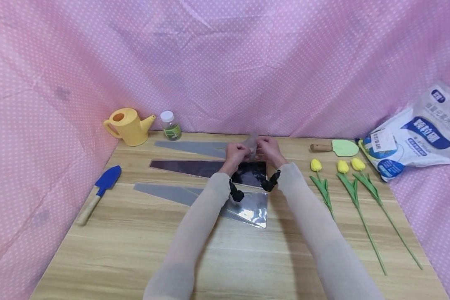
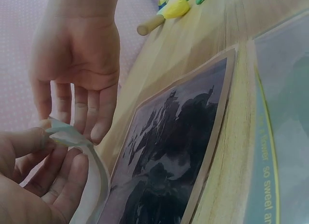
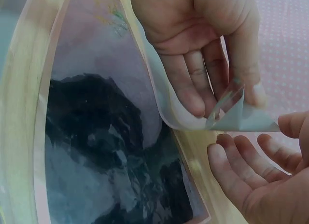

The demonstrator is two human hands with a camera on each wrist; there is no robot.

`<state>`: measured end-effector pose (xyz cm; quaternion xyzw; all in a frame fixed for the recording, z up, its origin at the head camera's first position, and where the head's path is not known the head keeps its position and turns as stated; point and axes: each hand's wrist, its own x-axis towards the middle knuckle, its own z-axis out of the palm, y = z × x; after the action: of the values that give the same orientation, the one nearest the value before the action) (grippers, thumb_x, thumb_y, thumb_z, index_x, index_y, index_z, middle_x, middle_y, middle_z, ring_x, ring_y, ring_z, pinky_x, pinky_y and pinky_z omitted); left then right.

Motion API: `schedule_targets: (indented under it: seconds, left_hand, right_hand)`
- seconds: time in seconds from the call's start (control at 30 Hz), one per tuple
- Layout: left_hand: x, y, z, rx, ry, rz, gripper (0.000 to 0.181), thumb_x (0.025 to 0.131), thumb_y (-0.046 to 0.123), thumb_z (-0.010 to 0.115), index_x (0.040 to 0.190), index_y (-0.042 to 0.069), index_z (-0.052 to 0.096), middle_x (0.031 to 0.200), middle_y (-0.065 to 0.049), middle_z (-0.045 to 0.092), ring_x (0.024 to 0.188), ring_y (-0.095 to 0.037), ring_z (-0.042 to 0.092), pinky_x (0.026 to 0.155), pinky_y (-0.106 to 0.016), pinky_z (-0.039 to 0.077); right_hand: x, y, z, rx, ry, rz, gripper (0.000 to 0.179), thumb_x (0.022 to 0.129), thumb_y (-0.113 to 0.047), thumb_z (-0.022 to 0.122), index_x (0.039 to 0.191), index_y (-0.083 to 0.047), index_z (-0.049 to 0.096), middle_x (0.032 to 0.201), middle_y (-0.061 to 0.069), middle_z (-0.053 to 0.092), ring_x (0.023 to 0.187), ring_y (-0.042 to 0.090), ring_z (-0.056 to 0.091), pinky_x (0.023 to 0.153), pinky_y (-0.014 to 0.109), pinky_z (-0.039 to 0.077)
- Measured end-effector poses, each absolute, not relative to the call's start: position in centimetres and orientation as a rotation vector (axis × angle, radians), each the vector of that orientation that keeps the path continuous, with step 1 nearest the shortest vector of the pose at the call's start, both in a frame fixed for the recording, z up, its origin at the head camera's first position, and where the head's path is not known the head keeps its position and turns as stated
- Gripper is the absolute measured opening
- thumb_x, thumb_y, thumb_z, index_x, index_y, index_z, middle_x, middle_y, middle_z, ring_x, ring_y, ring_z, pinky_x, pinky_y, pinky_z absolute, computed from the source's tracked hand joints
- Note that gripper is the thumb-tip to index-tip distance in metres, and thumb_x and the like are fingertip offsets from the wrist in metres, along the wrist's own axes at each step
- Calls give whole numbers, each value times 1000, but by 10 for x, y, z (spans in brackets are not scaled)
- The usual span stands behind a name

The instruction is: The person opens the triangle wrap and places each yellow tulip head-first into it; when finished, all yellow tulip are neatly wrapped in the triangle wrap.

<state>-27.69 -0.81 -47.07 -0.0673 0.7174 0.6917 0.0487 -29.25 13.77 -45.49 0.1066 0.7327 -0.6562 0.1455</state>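
Three tapered flower sleeves lie on the table: a grey far sleeve (image 1: pixel 191 146), a dark middle sleeve (image 1: pixel 195 167) and a grey near sleeve (image 1: pixel 165 192). The wide end of the far one is bent up between both hands. My left hand (image 1: pixel 235 157) pinches its lifted edge (image 3: pixel 227 119) between thumb and fingers. Opposite it, my right hand (image 1: pixel 271 151) has a corner of that edge between thumb and forefinger, its other fingers extended. The left wrist view shows both the left hand (image 2: pixel 38 171) and the right hand (image 2: pixel 79 74) close together at this edge.
On the left are a yellow watering can (image 1: pixel 129 127), a white-capped jar (image 1: pixel 170 125) and a blue trowel (image 1: pixel 106 181). To the right lie a green trowel (image 1: pixel 344 148), three yellow tulips (image 1: pixel 343 166) and a white bag (image 1: pixel 416 137). Pink curtain (image 1: pixel 225 75) hangs behind.
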Motion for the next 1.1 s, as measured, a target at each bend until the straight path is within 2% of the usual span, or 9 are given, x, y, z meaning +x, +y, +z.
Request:
schedule_targets:
  seconds: [0.1, 0.23, 0.4, 0.57, 0.7, 0.83, 0.97, 1.1]
  left_hand:
    - [-276, -7, -470, -232, 2156, 2153, 18, 83, 3, 76, 67, 4, 67, 61, 5, 59, 53, -9, 61, 61, -33, 61]
    - [-276, -5, -471, -277, 2110, 2197, 17, 84, 3, 75, 68, 3, 67, 62, 3, 60, 54, -8, 61, 64, -35, 63]
    - [-278, -3, -471, -335, 2041, 2231, 13, 85, -1, 67, 73, 1, 67, 64, -2, 61, 52, -11, 60, 56, -32, 60]
    - [-283, -2, -473, -349, 2050, 2200, 5, 87, -6, 59, 85, -4, 63, 63, -5, 60, 45, -9, 56, 47, -25, 52]
    - [-287, -4, -475, -351, 2068, 2164, 12, 88, -5, 57, 96, -10, 65, 61, -5, 60, 44, -9, 55, 45, -24, 50]
    - [-289, -7, -478, -343, 2050, 2159, 13, 88, -2, 58, 95, -10, 66, 59, -4, 60, 47, -11, 57, 46, -24, 50]
    - [-290, -11, -482, -329, 2064, 2153, 12, 88, -1, 60, 92, -10, 68, 59, -4, 61, 48, -11, 58, 47, -22, 51]
    - [-289, -13, -486, -293, 2082, 2158, 15, 87, -5, 59, 91, -15, 69, 58, -5, 60, 48, -11, 58, 47, -21, 52]
  right_hand:
    - [-292, 139, -456, 326, 2106, -1902, 41, 104, -24, 46, 138, -2, 51, 118, 15, 61, 72, 7, 65, 67, 25, 60]
    - [-292, 142, -457, 367, 2107, -1899, 36, 103, -20, 47, 132, 0, 52, 109, 11, 63, 68, 7, 66, 65, 24, 60]
    - [-291, 143, -457, 380, 2129, -1889, 30, 102, -18, 50, 126, -1, 55, 95, 3, 62, 68, 7, 64, 65, 24, 59]
    - [-290, 145, -459, 358, 2151, -1908, 23, 98, -10, 51, 116, 2, 58, 76, -2, 61, 61, 7, 63, 58, 22, 57]
    - [-290, 147, -461, 356, 2169, -1888, 18, 96, -7, 51, 108, 3, 59, 65, -5, 61, 57, 6, 63, 55, 21, 56]
    - [-291, 151, -463, 375, 2207, -1831, 13, 96, -9, 54, 103, 0, 60, 61, -5, 63, 56, 6, 63, 55, 20, 56]
    - [-290, 154, -464, 384, 2274, -1746, 18, 95, -10, 58, 108, 2, 63, 62, -6, 63, 58, 5, 63, 58, 21, 57]
    - [-291, 156, -467, 394, 2308, -1694, 23, 95, -11, 61, 112, 3, 66, 64, -5, 64, 59, 5, 62, 59, 21, 57]
